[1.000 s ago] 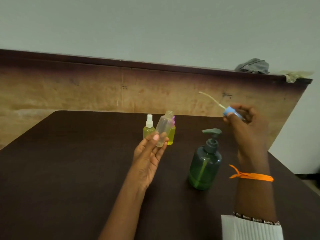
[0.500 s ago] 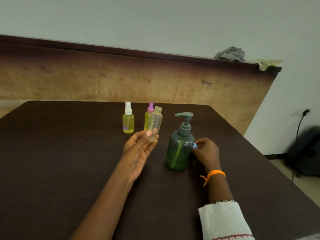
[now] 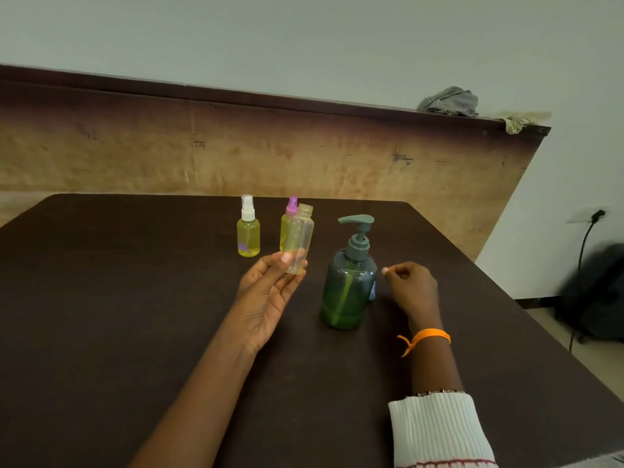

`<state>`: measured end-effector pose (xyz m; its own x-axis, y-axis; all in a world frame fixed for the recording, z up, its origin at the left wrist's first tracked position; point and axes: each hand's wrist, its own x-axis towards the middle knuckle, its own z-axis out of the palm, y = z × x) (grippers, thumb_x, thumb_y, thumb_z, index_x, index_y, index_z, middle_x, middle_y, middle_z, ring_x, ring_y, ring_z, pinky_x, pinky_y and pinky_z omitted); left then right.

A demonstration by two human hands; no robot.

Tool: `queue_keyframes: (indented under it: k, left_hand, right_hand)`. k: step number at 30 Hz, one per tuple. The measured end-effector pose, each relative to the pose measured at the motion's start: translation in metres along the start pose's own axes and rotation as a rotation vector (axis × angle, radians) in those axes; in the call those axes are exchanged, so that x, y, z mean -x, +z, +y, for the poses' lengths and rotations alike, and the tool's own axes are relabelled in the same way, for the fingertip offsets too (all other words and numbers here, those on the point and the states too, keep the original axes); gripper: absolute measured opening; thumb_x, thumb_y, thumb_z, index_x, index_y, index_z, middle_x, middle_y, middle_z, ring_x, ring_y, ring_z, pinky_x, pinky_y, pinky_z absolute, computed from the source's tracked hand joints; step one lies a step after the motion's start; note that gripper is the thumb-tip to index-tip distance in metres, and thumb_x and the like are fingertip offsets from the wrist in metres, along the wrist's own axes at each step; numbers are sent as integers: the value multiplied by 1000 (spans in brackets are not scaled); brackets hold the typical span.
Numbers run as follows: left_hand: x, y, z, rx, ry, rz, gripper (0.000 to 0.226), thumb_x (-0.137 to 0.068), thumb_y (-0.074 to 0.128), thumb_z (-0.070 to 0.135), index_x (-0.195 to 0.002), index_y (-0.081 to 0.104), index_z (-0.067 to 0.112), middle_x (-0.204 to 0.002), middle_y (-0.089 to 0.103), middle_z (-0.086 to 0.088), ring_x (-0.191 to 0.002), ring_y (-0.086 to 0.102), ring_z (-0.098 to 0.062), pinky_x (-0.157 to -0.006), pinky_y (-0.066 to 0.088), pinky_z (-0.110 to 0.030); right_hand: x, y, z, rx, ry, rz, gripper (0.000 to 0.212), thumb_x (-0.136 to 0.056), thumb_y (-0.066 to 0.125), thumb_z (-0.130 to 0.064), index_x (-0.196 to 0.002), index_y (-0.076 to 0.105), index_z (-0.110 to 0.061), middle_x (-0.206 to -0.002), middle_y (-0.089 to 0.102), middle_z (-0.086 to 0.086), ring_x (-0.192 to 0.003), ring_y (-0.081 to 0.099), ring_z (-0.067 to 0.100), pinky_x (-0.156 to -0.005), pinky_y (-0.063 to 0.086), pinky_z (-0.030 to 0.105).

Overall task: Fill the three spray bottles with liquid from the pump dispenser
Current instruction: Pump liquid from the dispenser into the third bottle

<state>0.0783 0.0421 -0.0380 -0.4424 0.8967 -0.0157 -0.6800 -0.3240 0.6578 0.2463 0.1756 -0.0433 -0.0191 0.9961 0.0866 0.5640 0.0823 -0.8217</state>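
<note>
The left hand (image 3: pixel 270 292) grips an uncapped, empty clear spray bottle (image 3: pixel 299 239) upright above the table (image 3: pixel 101 315). The right hand (image 3: pixel 410 285), loosely curled and holding nothing, hovers just beside the green pump dispenser (image 3: pixel 349 285).

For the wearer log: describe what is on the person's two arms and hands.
The left hand and its forearm are bare: no sleeve, band or ring shows. The right hand has an orange band tied at the wrist, loose ends hanging. Lower on that arm sits a white ribbed sleeve with a dark patterned cuff edge and a reddish line lower down.
</note>
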Motion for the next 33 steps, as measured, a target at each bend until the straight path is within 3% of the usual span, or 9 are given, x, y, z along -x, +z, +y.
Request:
queue_keyframes:
  k: [5,7,9,11,14,17,23,28,33]
  left_hand:
    - [0,-1,-2,-14,-7,-19,31,-69,63,16,-99,58,9,-90,74,-4,-86,71,-13,-79,56,-22]
    - [-1,-1,-1,-5,-17,-30,33,-72,62,17,-103,58,8,-94,74,-6,-88,70,-14,-80,56,-23]
    - [-1,-1,0,-4,-35,-46,35,-76,59,19,-108,57,6,-98,73,-9,-90,70,-16,-78,56,-24]
    - [-1,0,-2,1,-44,-60,36,-77,58,19,-110,56,4,-98,72,-10,-89,70,-17,-75,57,-24]
    - [-3,0,-2,2,-55,-73,30,-74,59,17,-102,55,6,-94,73,-9,-84,71,-17,-72,57,-24]
    - [-3,2,-2,-17,-64,-95,30,-70,63,16,-97,54,10,-93,73,-7,-81,71,-16,-71,57,-23]
    - [-2,0,0,6,-99,-135,44,-59,82,23,-97,62,12,-100,72,-11,-86,70,-17,-70,57,-24]
    - [1,2,3,-5,-100,-133,31,-70,64,18,-100,60,11,-94,73,-8,-81,70,-13,-70,56,-22]
    - [0,-2,6,-7,-95,-146,74,-34,94,32,-99,65,10,-99,72,-13,-83,70,-16,-68,56,-23]
  right_hand:
    - [0,0,-1,35,-39,-5,8,-92,58,-16,-91,66,-16,-95,62,2,-99,58,21,-90,47,39]
    - [2,1,-4,4,-99,18,9,-94,56,-16,-92,65,-16,-94,62,1,-96,58,18,-81,47,30]
    - [10,1,-14,-136,-258,132,10,-95,55,-14,-94,64,-14,-93,63,1,-92,59,15,-70,43,15]
    - [27,-4,-30,-311,-501,286,11,-95,53,-9,-97,63,-14,-97,63,2,-90,58,6,-71,41,7]
    - [54,-10,-55,-329,-839,400,12,-92,55,-4,-101,63,-8,-100,61,4,-93,56,6,-81,43,14]
    - [64,-11,-66,-177,-1009,414,18,-88,56,-2,-104,65,-1,-104,60,9,-99,56,15,-88,44,19]
    - [61,-9,-62,-31,-1063,395,31,-86,40,-3,-103,66,1,-102,61,14,-95,57,20,-85,48,27]
    - [62,-8,-64,27,-1060,416,34,-86,39,-3,-105,66,3,-103,62,17,-97,56,22,-87,47,26]
    - [63,-5,-68,32,-1051,432,35,-83,37,-3,-101,66,3,-99,61,15,-93,54,20,-85,43,19]
